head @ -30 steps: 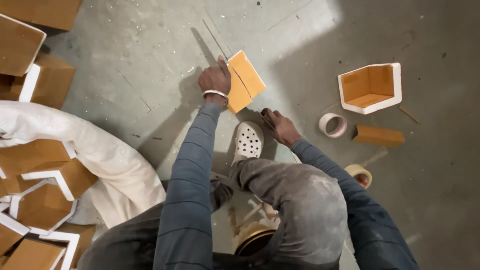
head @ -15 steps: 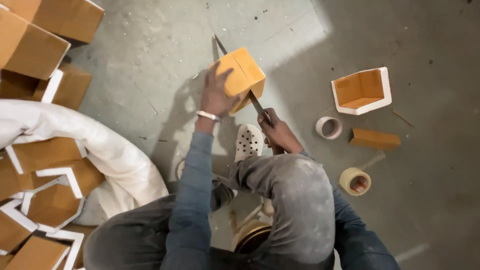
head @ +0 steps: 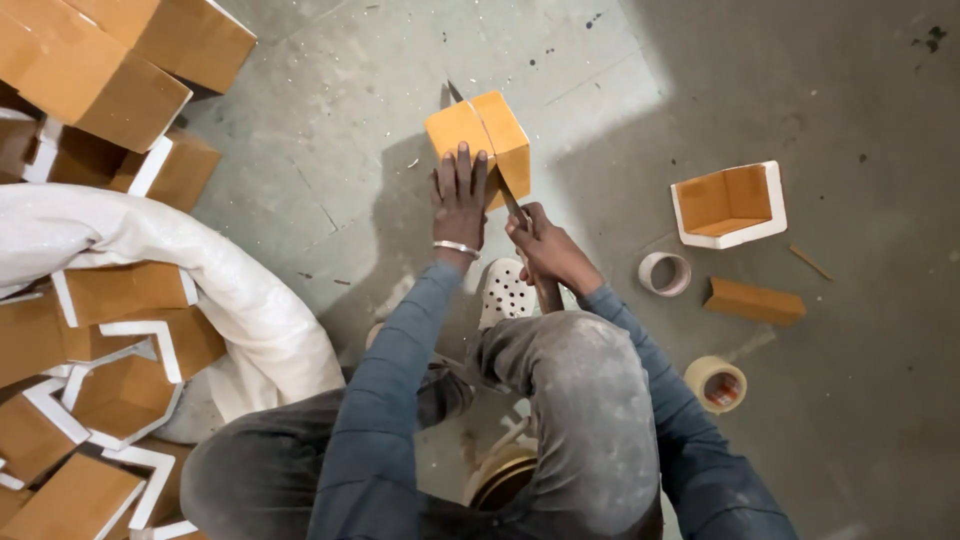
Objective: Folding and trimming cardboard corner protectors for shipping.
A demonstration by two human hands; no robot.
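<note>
An orange-brown foam block (head: 480, 140) stands on the grey concrete floor in front of my knees. My left hand (head: 459, 196) presses flat on its near side, a metal bangle at the wrist. My right hand (head: 545, 252) grips the handle of a long knife (head: 512, 204). The blade runs up into the block, and its tip shows beyond the far edge. My white perforated shoe (head: 503, 292) sits just below both hands.
A cut corner piece with white edges (head: 728, 205) lies to the right, with a small orange slab (head: 755, 301) and two tape rolls (head: 664, 273) (head: 715, 384) near it. Stacked blocks (head: 110, 60) and a white sack (head: 150, 250) of corner pieces fill the left side.
The view has shifted closer over the block. My left hand moved from the block's top left to its near side, and the knife now sits deeper in the block.
</note>
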